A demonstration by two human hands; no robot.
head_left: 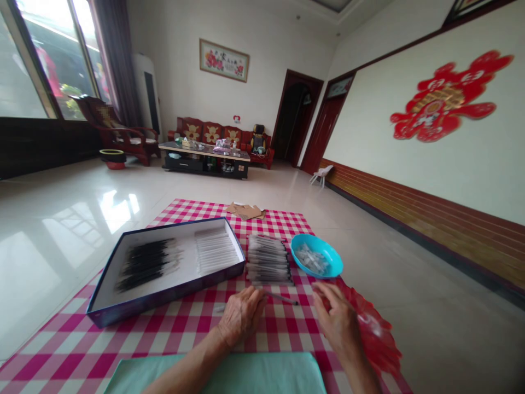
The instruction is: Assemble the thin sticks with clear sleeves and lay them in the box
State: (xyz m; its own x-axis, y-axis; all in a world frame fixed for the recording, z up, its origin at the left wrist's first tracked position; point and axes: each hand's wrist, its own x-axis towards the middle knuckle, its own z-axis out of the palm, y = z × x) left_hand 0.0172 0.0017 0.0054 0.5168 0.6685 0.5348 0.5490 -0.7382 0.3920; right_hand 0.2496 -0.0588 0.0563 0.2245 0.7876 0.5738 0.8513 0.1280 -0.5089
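Pink-checked cloth (123,345), flat weave. Shallow cardboard box (164,293), glossy blue walls, white inside, holds rows of slim black and clear tubes. Stack (268,260) of tubes just beside it. Round blue plastic bowl (315,256) holds small clear parts. Left hand (241,316): fingers together, clamped on a thin black-tipped tube (283,298) above the cloth. Right hand (336,317): fingers curled, near crinkled red paper (371,334); cannot tell whether the tips meet.

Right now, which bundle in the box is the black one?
The left bundle in the box: its pieces are black, while the right bundle looks white and clear.
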